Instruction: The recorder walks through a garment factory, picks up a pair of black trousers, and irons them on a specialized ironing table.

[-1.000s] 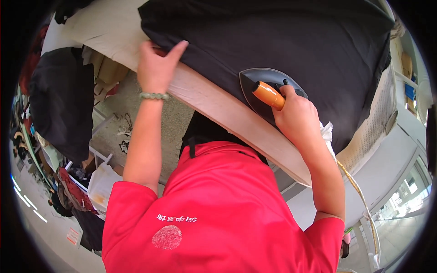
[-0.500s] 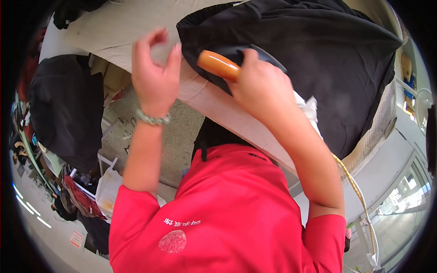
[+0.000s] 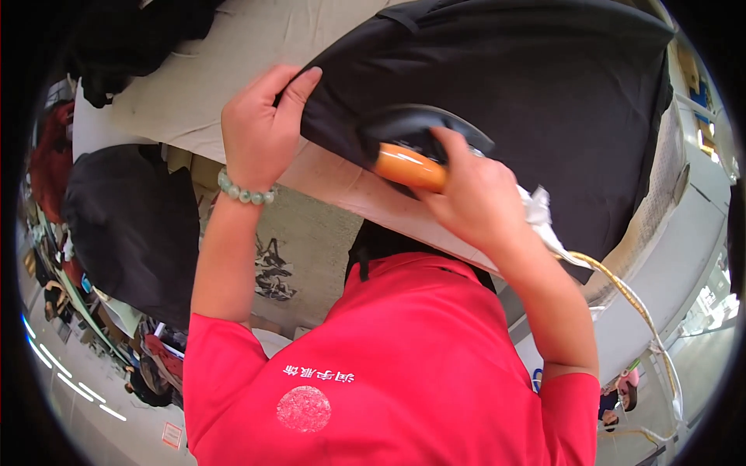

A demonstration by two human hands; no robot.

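Note:
A black garment [image 3: 536,85] lies spread over the pale cloth-covered table. My left hand [image 3: 264,116], with a beaded bracelet on its wrist, pinches the garment's left edge between thumb and fingers. In my right hand [image 3: 478,190] is a steam iron [image 3: 412,165] with an orange handle and a dark body. It rests on the garment near the table's front edge, and my fingers hide part of the handle. A white cloth [image 3: 538,213] hangs beside my right wrist, near a yellow-and-white hose [image 3: 622,287].
Another dark garment [image 3: 132,225] hangs at the left, beyond a gap showing the floor [image 3: 311,233]. Black fabric [image 3: 140,46] is piled at the table's far left. The pale table cover [image 3: 194,101] extends between them. Other people [image 3: 618,396] appear small near the rim.
My left hand has closed on the garment's edge, having been open in the air. The iron in my right hand has moved nearer and slightly right.

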